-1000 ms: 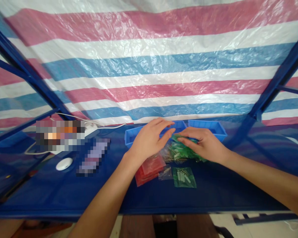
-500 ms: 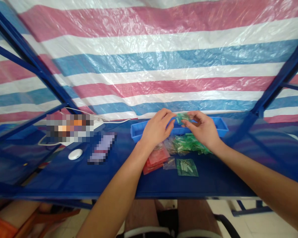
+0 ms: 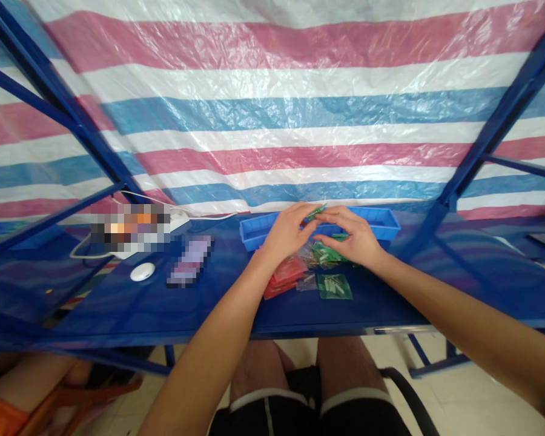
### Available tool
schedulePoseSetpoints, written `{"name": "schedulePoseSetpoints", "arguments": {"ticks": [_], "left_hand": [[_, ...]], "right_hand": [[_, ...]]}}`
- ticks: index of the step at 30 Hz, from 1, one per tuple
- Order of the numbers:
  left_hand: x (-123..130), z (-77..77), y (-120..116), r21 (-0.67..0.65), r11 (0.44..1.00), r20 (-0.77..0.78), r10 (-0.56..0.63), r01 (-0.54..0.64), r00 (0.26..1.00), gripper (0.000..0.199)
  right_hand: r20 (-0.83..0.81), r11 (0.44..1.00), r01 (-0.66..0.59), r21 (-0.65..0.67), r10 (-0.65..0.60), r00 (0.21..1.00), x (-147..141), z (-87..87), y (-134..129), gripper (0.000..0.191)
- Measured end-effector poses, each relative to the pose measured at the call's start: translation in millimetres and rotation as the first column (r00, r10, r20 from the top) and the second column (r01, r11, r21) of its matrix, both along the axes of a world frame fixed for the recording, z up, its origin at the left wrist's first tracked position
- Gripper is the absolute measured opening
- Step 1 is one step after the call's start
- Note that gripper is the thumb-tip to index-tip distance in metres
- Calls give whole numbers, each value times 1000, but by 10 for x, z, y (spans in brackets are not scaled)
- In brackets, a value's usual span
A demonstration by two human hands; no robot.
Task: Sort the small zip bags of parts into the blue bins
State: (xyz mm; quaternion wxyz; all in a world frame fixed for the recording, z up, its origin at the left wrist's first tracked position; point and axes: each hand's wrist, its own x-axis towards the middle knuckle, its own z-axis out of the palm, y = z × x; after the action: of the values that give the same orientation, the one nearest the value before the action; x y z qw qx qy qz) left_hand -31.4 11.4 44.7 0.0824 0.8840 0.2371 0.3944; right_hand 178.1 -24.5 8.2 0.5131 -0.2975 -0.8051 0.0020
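Note:
A small green plastic packet (image 3: 318, 212) is pinched between the thumb and fingers of my left hand (image 3: 290, 231), above the long blue tray (image 3: 378, 224). My right hand (image 3: 353, 235) is close beside it, thumb spread from the fingers, with its fingertips at or near the packet's edge; whether they touch is unclear. Under my hands lies a pile of green packets (image 3: 327, 254), partly covered by the right hand. Stacked red packets (image 3: 285, 277) lie below my left hand. Nearer to me is a single green packet (image 3: 335, 287) with small slim pieces inside, beside a clear packet (image 3: 306, 281).
Left on the blue table (image 3: 227, 303) are a phone with a blurred screen (image 3: 191, 260), a white oval object (image 3: 142, 272) and a white power strip (image 3: 177, 221) with cables. Blue frame posts (image 3: 472, 160) rise at both sides. Another person's leg (image 3: 31, 384) shows lower left.
My right hand has moved left toward my left hand, its thumb now apart from the fingers. The green packet has shifted left and turned, staying in my left hand. The view has shifted slightly.

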Motion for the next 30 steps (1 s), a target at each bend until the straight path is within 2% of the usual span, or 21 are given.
{"name": "schedulePoseSetpoints", "arguments": {"ticks": [4,7,9,11,14,17,19,22,24,27,30], "left_hand": [[-57,-26,97,20,1000,65,4,-6,998,34],[-75,-46,125,15,1000,66,4,-5,998,37],[-68,-64,120,-36,999,60,-15,17,998,42],[-48,-86,103,-115,993,87,-19,29,996,51],[-10,-120,75,-209,976,156,-31,63,987,56],[13,-131,51,-239,963,185,-77,121,980,56],[10,-113,35,-198,974,172,-71,105,983,52],[-16,-59,5,-44,999,110,-2,7,994,32],[-29,-31,-18,37,999,39,9,-10,999,22],[-23,-35,-50,75,997,-110,-27,35,994,32],[-4,-70,-58,92,995,-235,-4,26,972,42]], "right_hand": [[-154,995,72,-66,-82,985,11,-9,38,42],[-252,987,3,-160,-44,967,24,-22,74,50],[-275,967,-60,-249,-12,961,35,-36,85,50],[-280,943,-70,-324,-25,960,46,-62,88,45],[-307,916,-71,-395,-59,950,62,-120,96,35],[-386,889,-124,-441,-63,920,65,-165,117,34],[-434,879,-158,-450,-60,899,55,-165,127,33],[-487,885,-162,-436,-81,870,31,-124,122,33],[-514,889,-153,-432,-103,852,14,-91,103,35],[-528,882,-174,-438,-96,844,-9,-63,54,38],[-504,863,-224,-453,-40,863,-25,-64,-1,35]]}}
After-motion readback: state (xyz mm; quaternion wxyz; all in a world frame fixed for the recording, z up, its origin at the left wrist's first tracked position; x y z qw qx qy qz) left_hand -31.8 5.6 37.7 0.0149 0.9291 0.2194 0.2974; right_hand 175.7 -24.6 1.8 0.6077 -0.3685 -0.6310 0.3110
